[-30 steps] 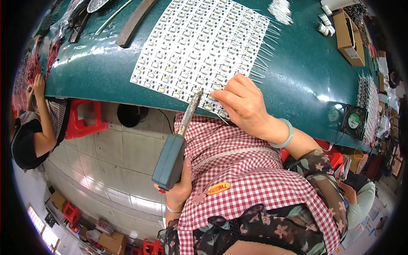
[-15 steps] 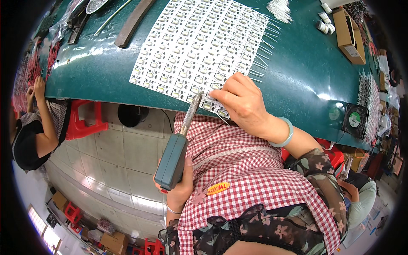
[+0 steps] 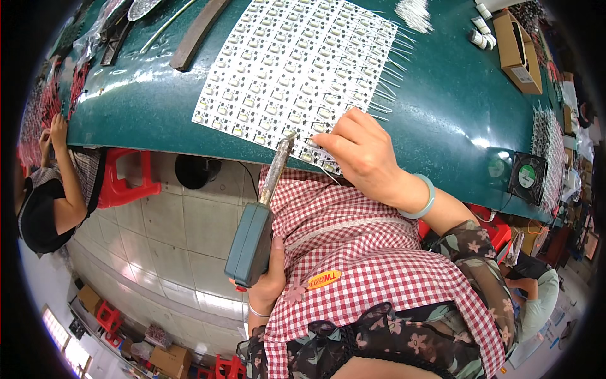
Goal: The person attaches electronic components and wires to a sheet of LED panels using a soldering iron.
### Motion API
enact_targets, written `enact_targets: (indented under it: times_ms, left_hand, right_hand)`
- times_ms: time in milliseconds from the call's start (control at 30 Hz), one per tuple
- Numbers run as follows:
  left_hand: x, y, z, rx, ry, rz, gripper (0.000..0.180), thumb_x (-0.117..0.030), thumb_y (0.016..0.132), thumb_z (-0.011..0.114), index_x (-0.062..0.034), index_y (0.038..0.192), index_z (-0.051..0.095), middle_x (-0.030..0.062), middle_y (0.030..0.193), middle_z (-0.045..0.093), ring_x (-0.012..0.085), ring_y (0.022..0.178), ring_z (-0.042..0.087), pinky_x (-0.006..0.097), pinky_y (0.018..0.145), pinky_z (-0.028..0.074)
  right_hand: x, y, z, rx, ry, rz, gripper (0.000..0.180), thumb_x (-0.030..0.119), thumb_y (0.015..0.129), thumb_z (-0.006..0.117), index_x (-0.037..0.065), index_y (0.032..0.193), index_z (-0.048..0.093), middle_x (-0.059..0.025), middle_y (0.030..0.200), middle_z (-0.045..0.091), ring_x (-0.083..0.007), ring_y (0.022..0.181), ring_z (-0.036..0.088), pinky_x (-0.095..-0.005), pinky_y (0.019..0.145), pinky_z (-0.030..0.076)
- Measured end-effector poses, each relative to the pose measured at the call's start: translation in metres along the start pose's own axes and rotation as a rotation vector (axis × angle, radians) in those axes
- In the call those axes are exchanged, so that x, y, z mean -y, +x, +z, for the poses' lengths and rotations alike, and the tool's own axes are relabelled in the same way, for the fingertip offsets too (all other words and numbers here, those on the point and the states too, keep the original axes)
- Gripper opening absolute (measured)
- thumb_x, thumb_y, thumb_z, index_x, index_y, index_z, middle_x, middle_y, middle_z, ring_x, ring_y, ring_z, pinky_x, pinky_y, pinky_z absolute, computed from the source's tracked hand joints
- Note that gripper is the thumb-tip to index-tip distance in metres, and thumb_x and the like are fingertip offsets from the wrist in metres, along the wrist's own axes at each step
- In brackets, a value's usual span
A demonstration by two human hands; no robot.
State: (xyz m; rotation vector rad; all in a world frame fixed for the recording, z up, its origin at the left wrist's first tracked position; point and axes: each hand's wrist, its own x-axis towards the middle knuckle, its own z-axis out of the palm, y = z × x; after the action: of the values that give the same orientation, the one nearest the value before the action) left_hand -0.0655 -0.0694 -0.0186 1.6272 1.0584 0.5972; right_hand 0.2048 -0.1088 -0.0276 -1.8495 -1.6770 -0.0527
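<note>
The left hand's [image 3: 268,281] grip, closed around the teal soldering iron [image 3: 252,243], should steady its tip while the right hand [image 3: 360,151] pins the wire against the LED panel [image 3: 297,63].

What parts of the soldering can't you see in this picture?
- Head view: the soldering iron tip's contact with the white panel of small boards is too small to make out.
- The right hand covers the panel's near corner.
- The left hand is mostly hidden behind the iron's handle.
</note>
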Motion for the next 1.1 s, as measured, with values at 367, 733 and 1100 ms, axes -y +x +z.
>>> enact_targets:
  times_ms: [367,733,1100]
  left_hand:
    - [0.002,-0.001,-0.001,-0.02,-0.035,-0.014,0.04,0.0,0.086,0.073,0.0056,0.124,0.063,0.0146,0.117,0.067,0.022,0.104,0.065,0.033,0.09,0.051]
    - [0.008,-0.005,-0.003,0.015,0.02,0.024,0.037,0.001,0.085,0.074,0.0066,0.12,0.065,0.0152,0.115,0.068,0.0216,0.102,0.066,0.032,0.088,0.052]
    - [0.005,-0.002,0.0,0.021,0.046,0.019,0.032,0.0,0.084,0.075,0.0065,0.114,0.066,0.0134,0.106,0.07,0.0192,0.092,0.067,0.031,0.082,0.053]
  right_hand:
    - [0.026,0.0,-0.009,-0.142,0.002,-0.02,0.026,0.0,0.067,0.073,0.001,0.092,0.068,-0.0056,0.074,0.054,-0.025,0.072,0.056,-0.0376,0.066,0.044]
    - [0.028,-0.003,0.017,-0.118,-0.071,0.017,0.021,-0.001,0.071,0.071,0.0,0.091,0.066,-0.0074,0.074,0.053,-0.0258,0.072,0.057,-0.0381,0.069,0.046]
    - [0.028,-0.006,0.019,-0.092,-0.096,-0.01,0.02,0.004,0.07,0.064,-0.002,0.089,0.065,-0.0077,0.074,0.052,-0.0243,0.073,0.056,-0.0363,0.065,0.045]
